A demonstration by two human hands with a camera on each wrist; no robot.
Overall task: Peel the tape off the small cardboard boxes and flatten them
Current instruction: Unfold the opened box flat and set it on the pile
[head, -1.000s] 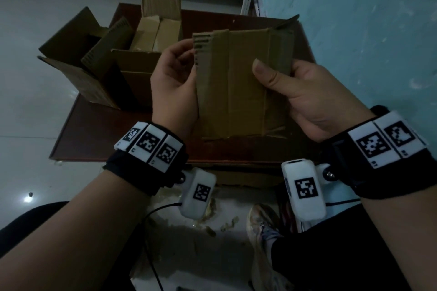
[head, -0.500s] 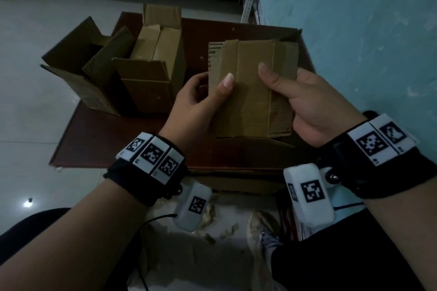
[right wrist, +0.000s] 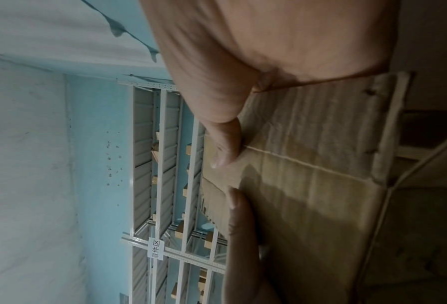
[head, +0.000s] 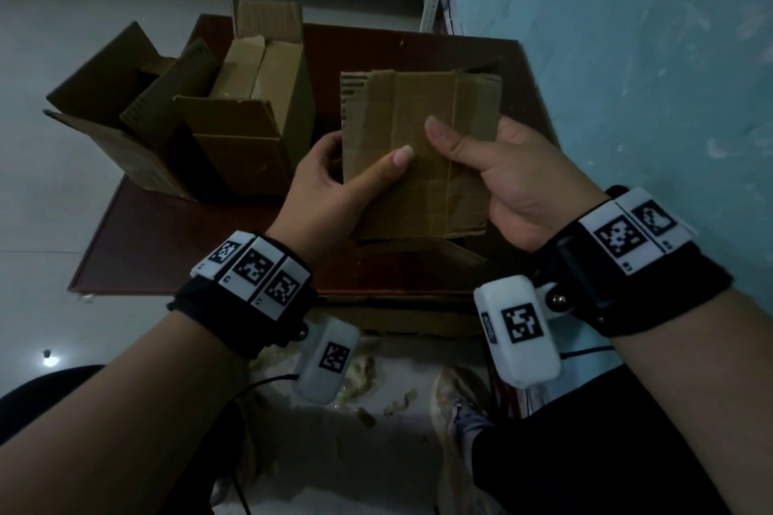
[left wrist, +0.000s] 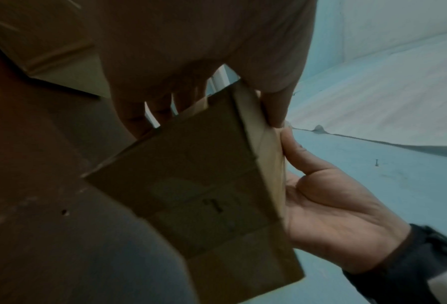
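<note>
A flattened small cardboard box (head: 422, 125) is held upright above the dark red table (head: 188, 247), between both hands. My left hand (head: 334, 184) grips its left edge, thumb on the front face and fingers behind. My right hand (head: 502, 176) grips the right edge the same way, thumb pressed on the front. The left wrist view shows the box's back face (left wrist: 196, 185) with my left fingers (left wrist: 139, 115) behind it and my right hand (left wrist: 329, 205) at its edge. In the right wrist view both thumbs lie on the corrugated front (right wrist: 308, 164).
Open cardboard boxes (head: 234, 130) stand on the table's left part, one (head: 104, 96) overhanging its left edge. A turquoise wall (head: 648, 75) runs along the right. Flat cardboard (head: 401, 318) lies under the table's near edge. Scraps (head: 364, 380) and a shoe (head: 456, 401) are on the floor.
My left hand slid down the box's left edge and its thumb came round onto the front face. The box has lowered slightly and sits squarer between both hands.
</note>
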